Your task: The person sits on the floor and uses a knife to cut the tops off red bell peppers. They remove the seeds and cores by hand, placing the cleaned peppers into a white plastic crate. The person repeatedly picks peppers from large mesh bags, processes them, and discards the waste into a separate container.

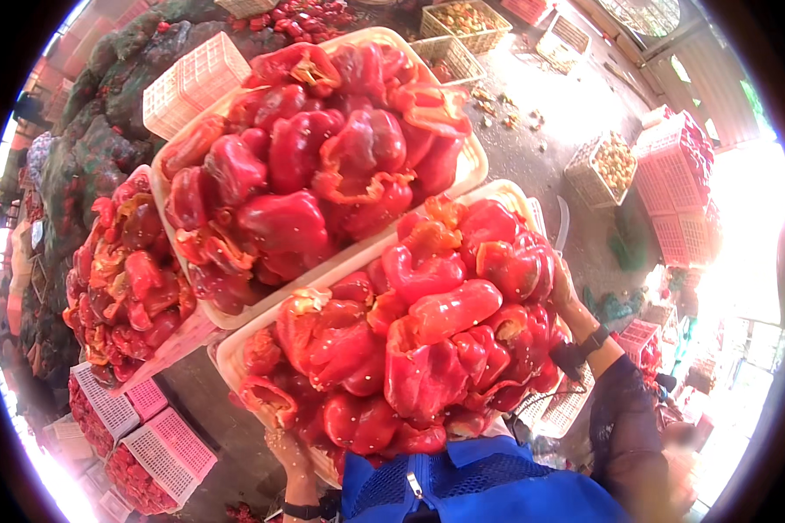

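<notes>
A pale plastic crate (229, 363) heaped with halved and whole red bell peppers (454, 310) is in front of my chest. My left hand (291, 451) grips its near left end, the fingers partly hidden beneath. At the right end my right hand (566, 287) holds the crate's side, with peppers covering part of the grip. A curved, pale blade (563, 225) shows just beyond my right hand; I cannot tell whether that hand holds it. Directly past the near crate stands a second full crate (476, 160) of red peppers (301, 157), rim against rim.
Another heaped crate (170, 356) of pepper pieces adjoins at left. Stacked crates (170, 451) stand lower left, and a pink stack (677, 189) at right. Dark mesh sacks (111, 124) pile up at upper left. A crate of pepper cores (602, 170) is on the floor (523, 163), with scraps nearby.
</notes>
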`<move>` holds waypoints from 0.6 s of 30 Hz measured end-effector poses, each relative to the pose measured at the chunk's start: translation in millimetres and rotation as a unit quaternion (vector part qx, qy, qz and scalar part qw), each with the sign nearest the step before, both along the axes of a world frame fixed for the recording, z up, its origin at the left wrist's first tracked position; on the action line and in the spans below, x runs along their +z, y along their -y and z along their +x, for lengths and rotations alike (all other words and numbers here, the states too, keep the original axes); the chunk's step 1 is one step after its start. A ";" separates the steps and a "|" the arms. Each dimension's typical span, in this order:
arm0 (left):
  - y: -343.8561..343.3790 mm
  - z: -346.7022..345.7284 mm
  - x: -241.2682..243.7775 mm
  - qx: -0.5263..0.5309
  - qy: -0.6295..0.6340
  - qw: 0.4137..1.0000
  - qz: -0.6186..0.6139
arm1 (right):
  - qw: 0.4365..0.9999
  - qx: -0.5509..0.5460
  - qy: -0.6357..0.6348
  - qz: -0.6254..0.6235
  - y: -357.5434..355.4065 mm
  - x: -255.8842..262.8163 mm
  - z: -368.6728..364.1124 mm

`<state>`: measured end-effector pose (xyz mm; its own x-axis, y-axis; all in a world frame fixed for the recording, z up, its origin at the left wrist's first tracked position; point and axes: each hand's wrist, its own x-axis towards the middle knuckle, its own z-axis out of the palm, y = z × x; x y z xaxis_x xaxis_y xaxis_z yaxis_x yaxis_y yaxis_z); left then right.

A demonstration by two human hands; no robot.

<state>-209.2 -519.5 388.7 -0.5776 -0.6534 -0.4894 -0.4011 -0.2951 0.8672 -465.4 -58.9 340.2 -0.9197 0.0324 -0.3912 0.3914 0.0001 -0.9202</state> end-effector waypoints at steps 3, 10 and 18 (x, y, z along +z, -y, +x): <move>-4.0 -3.1 12.8 -0.040 0.041 0.998 -0.017 | 0.999 -0.001 0.032 -0.004 -0.1 5.0 1.0; -9.1 7.2 15.5 -0.080 0.043 0.990 -0.112 | 0.998 0.050 0.047 0.011 6.0 23.8 -3.5; 5.9 33.4 0.8 0.000 -0.045 0.995 -0.092 | 0.993 0.056 -0.031 -0.102 -17.4 4.5 -7.6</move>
<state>-175.8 -525.4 389.5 -0.6130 -0.7273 -0.3087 -0.3199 -0.1288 0.9386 -473.0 -41.5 344.8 -0.9355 -0.1461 -0.3217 0.3423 -0.1490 -0.9277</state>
